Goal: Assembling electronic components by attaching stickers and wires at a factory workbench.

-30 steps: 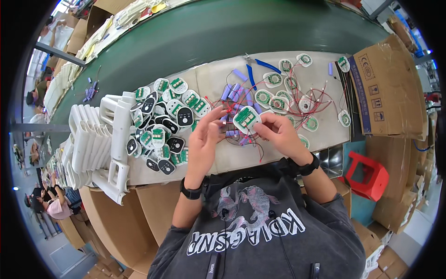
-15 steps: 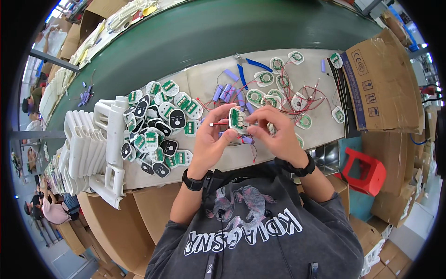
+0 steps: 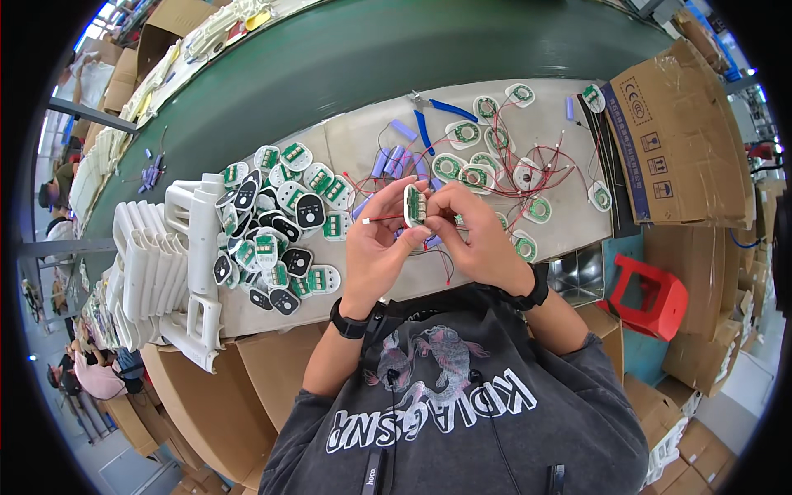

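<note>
Centre of frame, above the worktop (image 3: 363, 285): left hand (image 3: 375, 252) and right hand (image 3: 474, 227) both pinch one small white circuit part (image 3: 414, 205), fingers closed narrowly on it, red wire (image 3: 381, 219) trailing left.

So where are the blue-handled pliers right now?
In the head view, the blue-handled pliers lie at the table's far edge, beyond both hands, beside the purple batteries.

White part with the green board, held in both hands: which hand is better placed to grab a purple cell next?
Probably the right hand. The purple cells lie just beyond the held white part. The left hand cradles the part from below, so the right seems freer to let go.
</note>
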`<act>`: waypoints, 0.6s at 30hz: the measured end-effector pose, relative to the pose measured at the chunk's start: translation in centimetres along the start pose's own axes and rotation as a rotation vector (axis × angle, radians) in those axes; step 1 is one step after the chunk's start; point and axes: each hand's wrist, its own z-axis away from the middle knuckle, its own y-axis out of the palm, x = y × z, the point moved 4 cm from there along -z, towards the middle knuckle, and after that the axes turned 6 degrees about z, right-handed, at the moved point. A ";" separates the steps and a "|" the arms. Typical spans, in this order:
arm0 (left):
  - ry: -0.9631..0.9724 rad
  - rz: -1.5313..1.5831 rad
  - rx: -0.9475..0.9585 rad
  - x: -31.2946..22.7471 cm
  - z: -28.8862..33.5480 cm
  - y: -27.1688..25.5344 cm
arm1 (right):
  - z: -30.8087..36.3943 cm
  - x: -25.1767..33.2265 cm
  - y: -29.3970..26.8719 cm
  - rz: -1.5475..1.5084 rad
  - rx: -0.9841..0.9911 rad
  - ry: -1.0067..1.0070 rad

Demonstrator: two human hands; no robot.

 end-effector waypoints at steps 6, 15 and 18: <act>-0.021 0.154 -0.170 1.1 0.7 0.1 | -0.5 0.3 -0.2 0.153 0.010 -0.061; 0.078 0.203 -0.242 1.4 1.6 -0.3 | -0.3 1.0 0.5 0.164 0.004 -0.075; 0.065 0.188 -0.215 1.1 1.5 -0.4 | -0.3 1.0 0.4 0.160 0.003 -0.046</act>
